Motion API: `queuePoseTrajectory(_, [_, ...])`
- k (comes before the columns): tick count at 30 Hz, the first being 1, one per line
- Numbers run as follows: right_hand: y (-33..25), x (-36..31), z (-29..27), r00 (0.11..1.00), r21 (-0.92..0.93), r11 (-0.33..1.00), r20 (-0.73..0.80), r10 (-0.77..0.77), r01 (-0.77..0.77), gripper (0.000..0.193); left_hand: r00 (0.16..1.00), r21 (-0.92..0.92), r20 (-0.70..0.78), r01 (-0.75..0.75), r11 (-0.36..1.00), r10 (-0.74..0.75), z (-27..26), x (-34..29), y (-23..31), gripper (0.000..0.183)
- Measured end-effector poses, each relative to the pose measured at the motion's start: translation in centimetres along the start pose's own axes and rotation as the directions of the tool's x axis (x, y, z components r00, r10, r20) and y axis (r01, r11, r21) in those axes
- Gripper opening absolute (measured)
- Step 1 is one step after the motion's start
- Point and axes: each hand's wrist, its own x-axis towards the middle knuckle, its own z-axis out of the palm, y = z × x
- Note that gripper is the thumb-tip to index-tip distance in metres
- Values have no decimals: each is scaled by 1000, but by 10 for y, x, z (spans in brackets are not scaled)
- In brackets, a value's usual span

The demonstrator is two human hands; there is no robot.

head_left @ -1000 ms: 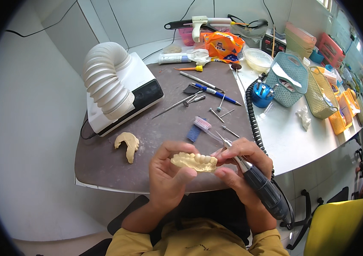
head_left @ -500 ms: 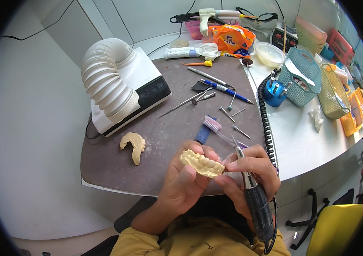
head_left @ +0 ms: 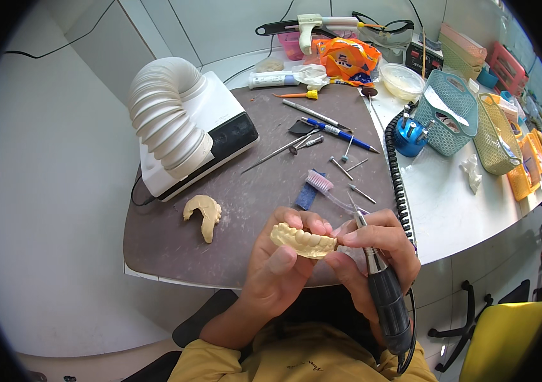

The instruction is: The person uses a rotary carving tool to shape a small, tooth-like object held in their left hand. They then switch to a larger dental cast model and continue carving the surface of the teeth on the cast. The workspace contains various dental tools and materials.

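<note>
Brown mat (head_left: 162, 251) covers bench (head_left: 455, 223) front, prob. to protect it. White box (head_left: 223, 105) w/ hose (head_left: 159, 108) sits back L, likely clear of hands. R hand (head_left: 388, 242): fingers closed round handpiece (head_left: 388, 309), tip aimed away, prob. so thumb + index can steady dental model (head_left: 302, 242) end. L hand (head_left: 271, 277): fingers clamped on model above mat's near part, teeth up, presumably for viewing. Loose bits (head_left: 362, 194) within reach, likely for quick swaps.
</note>
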Motion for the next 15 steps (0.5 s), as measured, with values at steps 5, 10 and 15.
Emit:
queuePoseTrajectory(5, [-1,1,2,1000,7,1000,-4,-8,8,39,1000,15,-11,-28,1000,28,0,-2,0,33])
queuePoseTrajectory(10, [-1,-1,1,1000,31,999,6,29,-29,38,998,81,-51,-31,996,35,2,-1,0,35])
queuePoseTrajectory(15, [1,-3,0,997,65,995,9,78,-78,35,986,224,-76,-128,966,148,5,-2,-5,35])
